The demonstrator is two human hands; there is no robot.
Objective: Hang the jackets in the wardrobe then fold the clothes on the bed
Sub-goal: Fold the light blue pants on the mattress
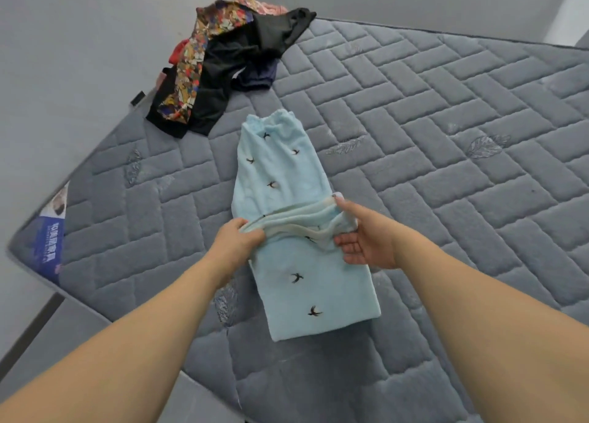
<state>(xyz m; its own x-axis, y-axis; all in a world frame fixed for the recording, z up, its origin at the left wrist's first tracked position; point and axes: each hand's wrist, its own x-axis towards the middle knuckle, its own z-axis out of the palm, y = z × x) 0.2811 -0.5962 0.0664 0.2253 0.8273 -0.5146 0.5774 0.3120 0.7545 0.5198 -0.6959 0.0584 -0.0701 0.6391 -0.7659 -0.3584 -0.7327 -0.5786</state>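
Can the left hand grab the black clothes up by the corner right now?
Probably not. The left hand is gripping the blue bird-print garment, and the black clothes lie well beyond it near the mattress corner. Nothing blocks the path, but it would have to let go and stretch.

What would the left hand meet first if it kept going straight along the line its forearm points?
The left hand already grips the light blue garment, so that comes first. Further along, probably bare mattress; the dark clothes pile lies left of that line.
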